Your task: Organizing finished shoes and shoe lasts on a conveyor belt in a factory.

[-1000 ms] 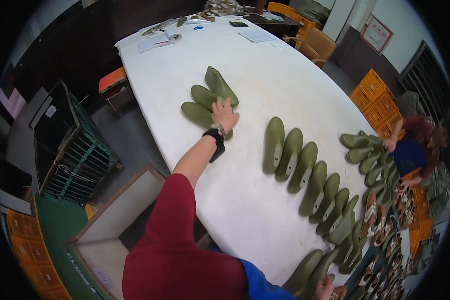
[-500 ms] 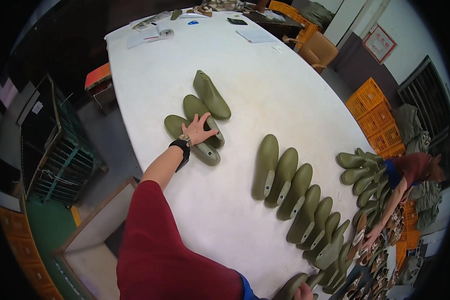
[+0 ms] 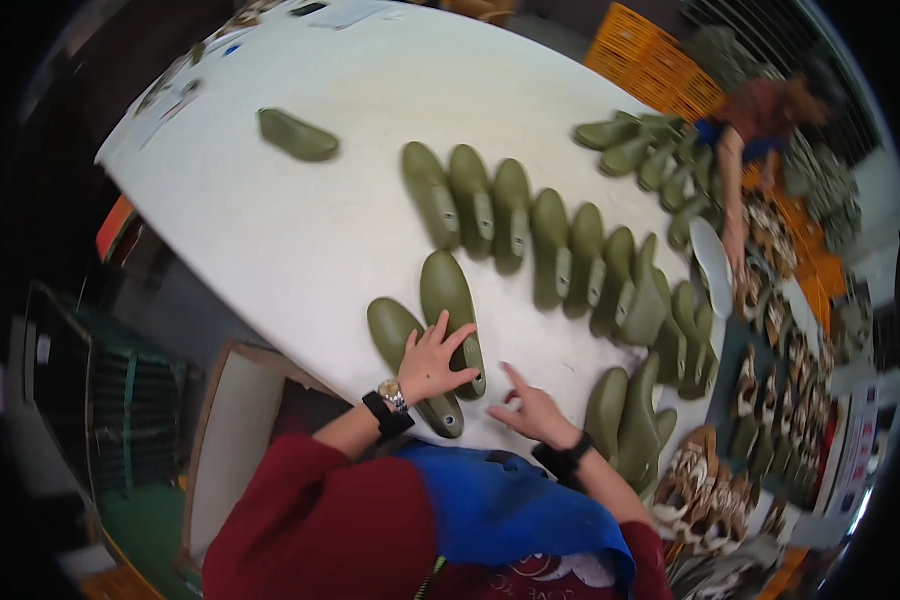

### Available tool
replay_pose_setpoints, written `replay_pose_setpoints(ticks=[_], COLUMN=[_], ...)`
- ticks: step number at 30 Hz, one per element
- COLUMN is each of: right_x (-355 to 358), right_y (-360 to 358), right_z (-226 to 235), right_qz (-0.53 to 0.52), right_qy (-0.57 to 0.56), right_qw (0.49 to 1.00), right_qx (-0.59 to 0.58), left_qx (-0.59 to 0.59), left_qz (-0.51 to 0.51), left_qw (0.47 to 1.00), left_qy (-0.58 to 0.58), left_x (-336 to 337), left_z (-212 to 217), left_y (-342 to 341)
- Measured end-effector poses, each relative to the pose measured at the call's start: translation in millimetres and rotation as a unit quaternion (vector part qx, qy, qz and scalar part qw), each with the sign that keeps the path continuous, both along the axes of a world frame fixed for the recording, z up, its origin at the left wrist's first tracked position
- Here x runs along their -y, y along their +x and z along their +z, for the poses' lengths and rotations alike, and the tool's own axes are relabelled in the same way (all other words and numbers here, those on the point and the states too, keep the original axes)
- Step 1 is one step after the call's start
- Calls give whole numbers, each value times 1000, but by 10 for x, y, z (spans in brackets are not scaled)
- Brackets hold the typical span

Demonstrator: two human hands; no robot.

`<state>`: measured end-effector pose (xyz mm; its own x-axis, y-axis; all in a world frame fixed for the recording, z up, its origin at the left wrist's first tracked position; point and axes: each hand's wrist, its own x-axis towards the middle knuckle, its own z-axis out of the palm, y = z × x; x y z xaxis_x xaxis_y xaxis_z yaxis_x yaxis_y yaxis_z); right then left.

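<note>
My left hand (image 3: 432,365) lies with its fingers spread over two green shoe lasts near the table's front edge. The right one of the pair, a long shoe last (image 3: 443,283), is under my fingertips and thumb; the left shoe last (image 3: 392,325) passes under my palm. My right hand (image 3: 536,412) hovers just right of them, index finger stretched out, thumb apart, holding nothing. Beyond my hands a row of similar shoe lasts (image 3: 511,205) stretches to the right. A single shoe last (image 3: 298,137) lies apart at the far left.
More lasts (image 3: 610,410) stand right of my right hand. Another person (image 3: 735,160) reaches over the table's right side, near a pale sole-shaped piece (image 3: 710,265) and many brown-and-white shoes (image 3: 705,475). Orange crates (image 3: 650,60) are stacked behind. The white table (image 3: 350,80) has papers at its far end.
My left hand has drawn two lasts from the far left toward me, leaving the third behind. My right hand has left the lasts at the lower edge and come beside it. My view has turned right.
</note>
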<state>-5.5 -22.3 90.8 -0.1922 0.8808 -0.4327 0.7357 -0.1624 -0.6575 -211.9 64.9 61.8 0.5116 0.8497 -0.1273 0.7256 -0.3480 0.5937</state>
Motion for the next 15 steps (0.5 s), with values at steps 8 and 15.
replay_pose_setpoints(ticks=[8,15], right_x=[215,800], right_y=[266,991], right_z=[-579,283], right_qz=[-160,-419], right_qy=[148,-138], right_qw=[976,631], right_qx=[5,-639], left_qx=[247,96], left_qz=[109,101], left_qw=[961,985], left_qy=[60,104], left_x=[446,480], left_z=[-271,-545], left_y=[361,100])
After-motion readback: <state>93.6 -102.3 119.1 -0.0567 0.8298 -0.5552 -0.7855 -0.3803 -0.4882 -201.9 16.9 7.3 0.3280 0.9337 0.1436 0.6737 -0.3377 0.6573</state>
